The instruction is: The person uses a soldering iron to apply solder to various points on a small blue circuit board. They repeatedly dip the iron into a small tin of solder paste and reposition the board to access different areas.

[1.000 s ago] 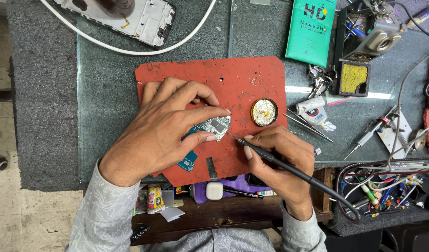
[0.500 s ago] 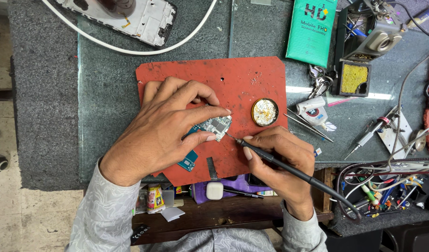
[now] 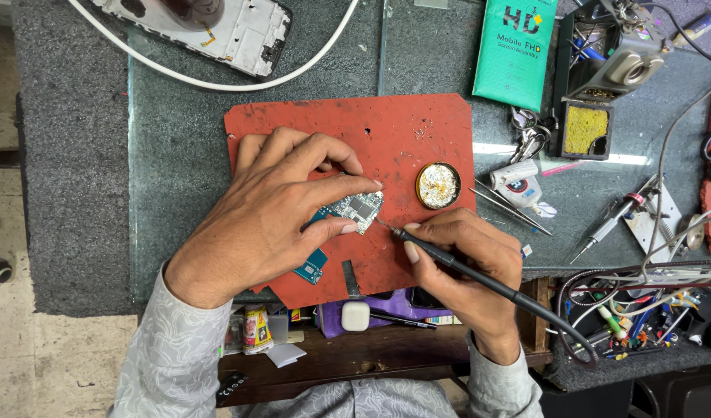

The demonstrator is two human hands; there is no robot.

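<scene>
Soldering mid-step: left hand pinching circuit board, right hand gripping soldering iron, tip at board's 4 o'clock, steadiness needed.

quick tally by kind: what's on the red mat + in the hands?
Circuit board, pinned by left hand: 1
Soldering iron, in right hand: 1
Round tin: 1
Red mat: 1
Total: 4
</scene>
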